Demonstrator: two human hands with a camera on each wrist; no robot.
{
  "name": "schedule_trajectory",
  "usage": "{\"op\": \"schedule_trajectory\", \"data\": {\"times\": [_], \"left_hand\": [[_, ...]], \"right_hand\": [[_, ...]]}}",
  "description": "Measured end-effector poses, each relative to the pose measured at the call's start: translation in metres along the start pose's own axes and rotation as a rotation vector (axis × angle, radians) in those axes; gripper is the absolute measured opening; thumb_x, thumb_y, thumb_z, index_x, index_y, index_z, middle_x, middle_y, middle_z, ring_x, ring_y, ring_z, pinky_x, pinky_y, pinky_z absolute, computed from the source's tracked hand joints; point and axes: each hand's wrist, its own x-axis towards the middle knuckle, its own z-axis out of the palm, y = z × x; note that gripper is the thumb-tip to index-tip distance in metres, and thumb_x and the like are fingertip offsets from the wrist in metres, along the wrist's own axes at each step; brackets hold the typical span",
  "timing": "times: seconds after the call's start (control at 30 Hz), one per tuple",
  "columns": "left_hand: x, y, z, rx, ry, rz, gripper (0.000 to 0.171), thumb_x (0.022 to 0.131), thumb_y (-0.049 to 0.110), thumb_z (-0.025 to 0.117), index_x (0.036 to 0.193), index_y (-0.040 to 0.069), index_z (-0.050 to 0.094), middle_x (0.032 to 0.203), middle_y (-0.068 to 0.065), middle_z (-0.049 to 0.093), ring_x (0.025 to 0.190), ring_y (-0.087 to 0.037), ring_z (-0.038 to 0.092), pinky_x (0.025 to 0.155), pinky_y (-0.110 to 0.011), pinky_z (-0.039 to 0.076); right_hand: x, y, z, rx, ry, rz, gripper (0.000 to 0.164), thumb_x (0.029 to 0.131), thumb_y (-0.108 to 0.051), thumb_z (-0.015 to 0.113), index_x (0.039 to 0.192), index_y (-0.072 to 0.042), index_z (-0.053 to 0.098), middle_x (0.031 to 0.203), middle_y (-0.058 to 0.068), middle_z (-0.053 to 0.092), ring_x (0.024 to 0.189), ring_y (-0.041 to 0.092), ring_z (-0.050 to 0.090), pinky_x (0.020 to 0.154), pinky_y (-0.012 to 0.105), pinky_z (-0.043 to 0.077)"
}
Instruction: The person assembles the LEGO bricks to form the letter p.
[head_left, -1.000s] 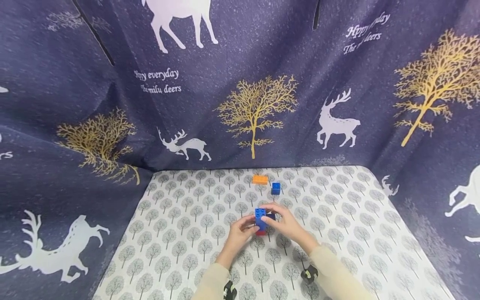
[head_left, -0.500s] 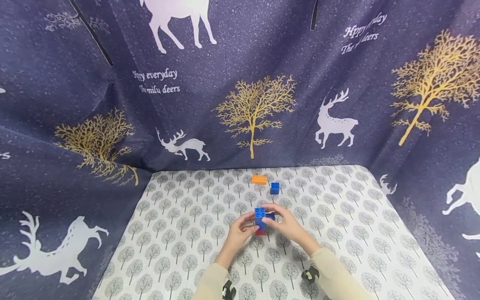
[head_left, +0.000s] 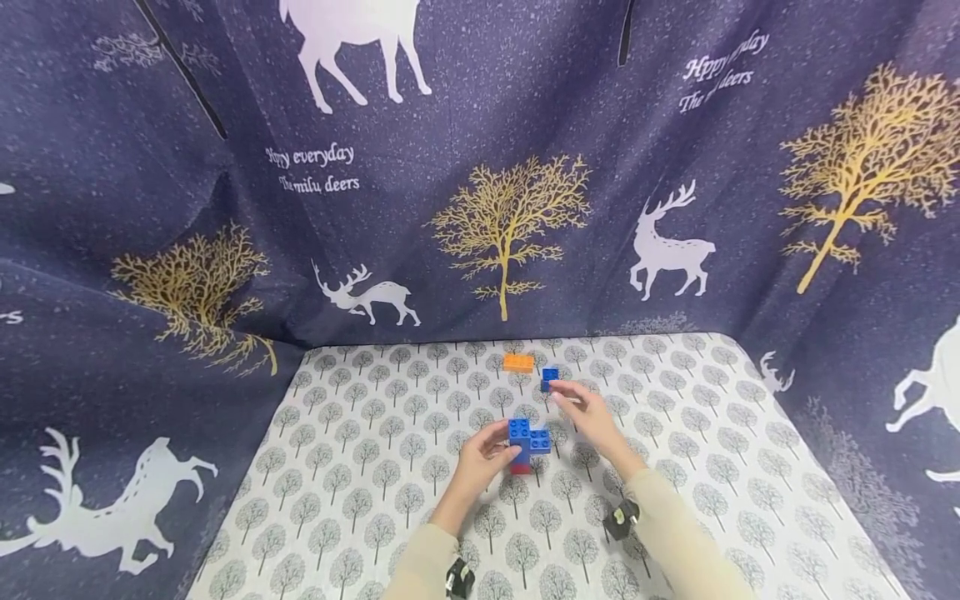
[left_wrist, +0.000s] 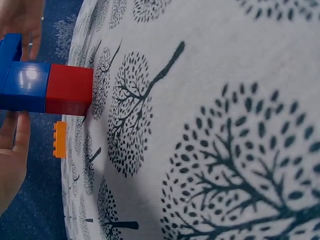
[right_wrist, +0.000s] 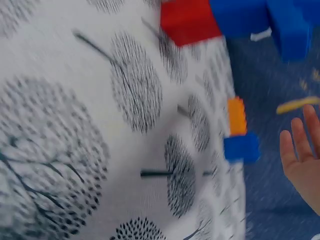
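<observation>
My left hand (head_left: 480, 458) holds a small stack of toy building bricks, thumb at its near side and fingers at its left. At the bottom of the stack is a red brick (left_wrist: 70, 90), with blue bricks (left_wrist: 29, 86) above it. High on the stack, a blue side brick (head_left: 540, 442) juts out to the right. My right hand (head_left: 596, 423) reaches beyond the stack, its fingers apart and holding nothing. In the head view, its fingertips overlap the near edge of a loose blue brick (head_left: 550, 375).
An orange brick (head_left: 518, 362) lies at the back of the table, just left of the loose blue brick. The tree-print cloth (head_left: 360, 500) covers the tabletop. Behind it hangs a dark curtain (head_left: 450, 250) with deer and trees.
My right hand has let go of the stack and moved away to the loose blue brick, baring the side brick. My left hand stays on the stack.
</observation>
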Motion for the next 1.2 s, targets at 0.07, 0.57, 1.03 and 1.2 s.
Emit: {"op": "schedule_trajectory", "data": {"times": [0.07,0.57,1.03,1.2], "left_hand": [[-0.001,-0.001,0.001,-0.006,0.003,0.004,0.047,0.087,0.007,0.069,0.13,-0.002,0.053,0.125,-0.021,0.06,0.115,-0.036,0.057,0.099,-0.036,0.049],[0.0,-0.007,0.0,-0.015,0.015,0.021,0.045,0.086,0.005,0.069,0.128,-0.003,0.055,0.125,-0.022,0.06,0.118,-0.039,0.055,0.098,-0.034,0.05],[0.006,-0.039,0.005,-0.012,0.068,0.014,0.047,0.085,0.012,0.071,0.129,0.004,0.056,0.125,-0.016,0.062,0.112,-0.029,0.061,0.091,-0.024,0.052],[0.006,-0.035,0.003,-0.002,0.081,-0.022,0.046,0.085,0.009,0.071,0.128,0.004,0.057,0.126,-0.016,0.061,0.117,-0.029,0.058,0.093,-0.023,0.051]], "right_hand": [[0.008,0.011,-0.005,0.022,0.029,0.029,0.034,0.097,-0.012,0.057,0.127,0.005,0.055,0.131,0.023,0.055,0.113,0.031,0.056,0.1,0.041,0.048],[0.056,0.082,-0.003,0.069,0.041,0.282,0.064,0.094,-0.014,0.062,0.149,-0.007,0.03,0.147,0.022,0.037,0.124,0.04,0.048,0.101,0.051,0.045],[0.07,0.093,0.006,-0.069,0.05,0.363,0.057,0.091,-0.009,0.065,0.143,-0.005,0.041,0.143,0.022,0.044,0.122,0.041,0.048,0.096,0.046,0.05],[0.071,0.093,0.008,-0.046,0.069,0.361,0.053,0.091,-0.009,0.065,0.14,-0.005,0.045,0.138,0.023,0.048,0.121,0.04,0.049,0.094,0.045,0.051]]}}
